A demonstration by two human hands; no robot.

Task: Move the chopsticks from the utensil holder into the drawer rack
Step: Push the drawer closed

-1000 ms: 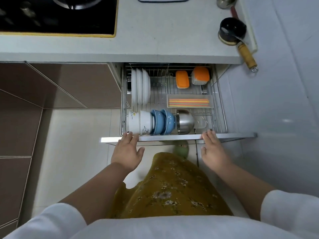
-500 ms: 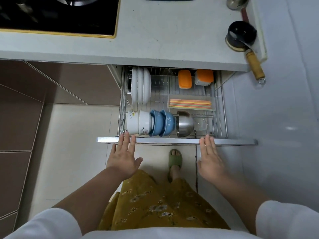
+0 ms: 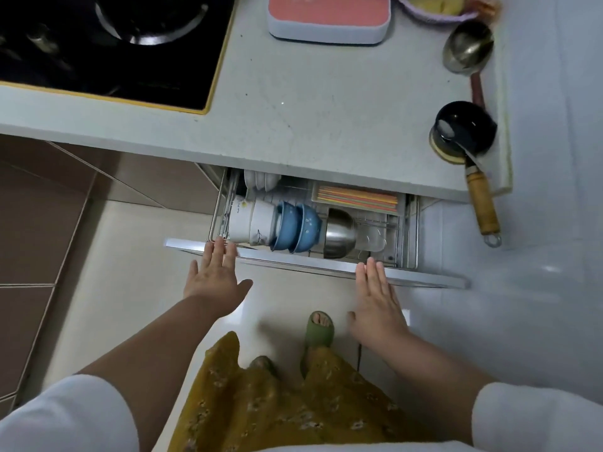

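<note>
The wire drawer rack (image 3: 409,236) sticks partly out from under the countertop. Coloured chopsticks (image 3: 357,199) lie in a clear tray at its back right, half under the counter edge. My left hand (image 3: 213,277) is flat and open, fingertips against the left part of the drawer's metal front (image 3: 293,257). My right hand (image 3: 377,301) is flat and open too, fingertips at the front's right part. Neither hand holds anything. No utensil holder is in view.
White bowls (image 3: 246,223), blue bowls (image 3: 298,228) and a steel bowl (image 3: 339,233) stand in the rack's front row. On the countertop (image 3: 326,109) are a black hob (image 3: 107,44), a pink-topped box (image 3: 328,17), a ladle (image 3: 466,50) and a black pan (image 3: 463,132). A foot in a green slipper (image 3: 319,331) is below the drawer.
The drawer has slid inward under the countertop, hiding the plates and orange containers. Both hands followed its front edge forward, and the view tilted up over the counter.
</note>
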